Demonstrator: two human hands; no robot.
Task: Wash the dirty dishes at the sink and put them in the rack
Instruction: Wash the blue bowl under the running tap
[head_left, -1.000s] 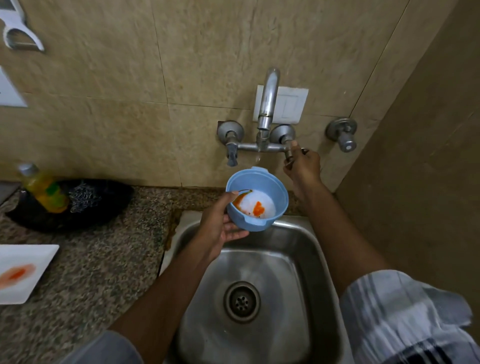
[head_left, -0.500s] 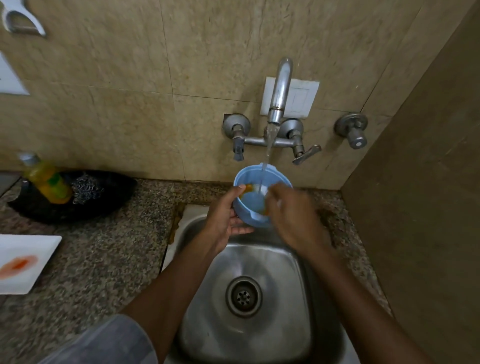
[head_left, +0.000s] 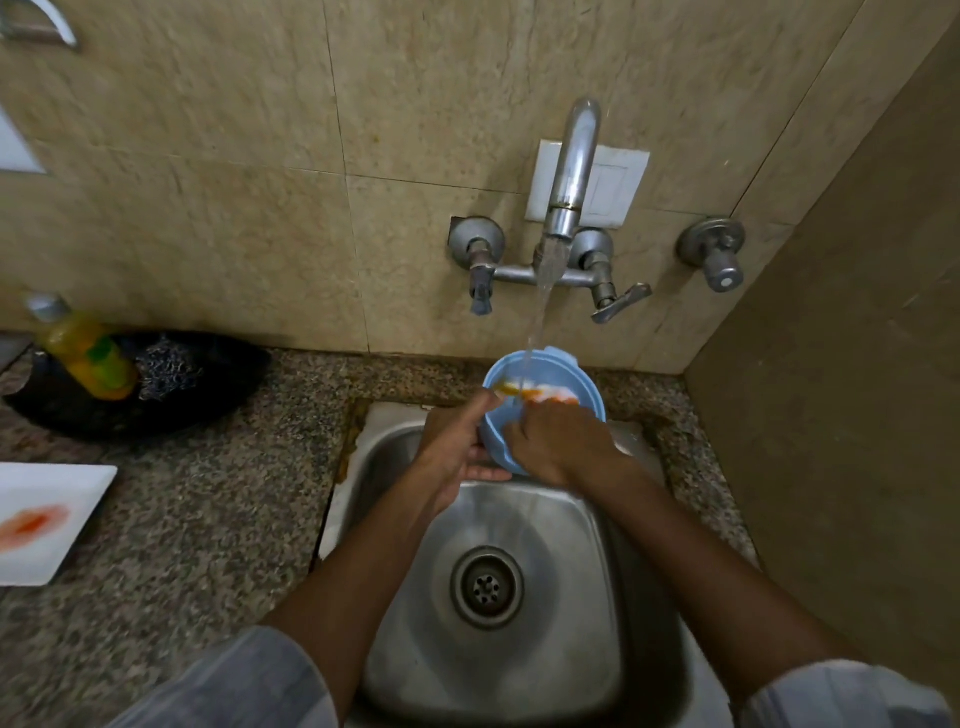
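A blue bowl (head_left: 545, 387), stained orange inside, is held over the sink (head_left: 519, 597) under the running tap (head_left: 569, 182). It is gripped by the left hand (head_left: 457, 457); the right hand (head_left: 558, 447) is placed inside, finger position indiscernible.

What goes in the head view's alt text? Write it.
A person's left hand holds a blue bowl smeared orange under the running tap above a steel sink while the right hand reaches inside.
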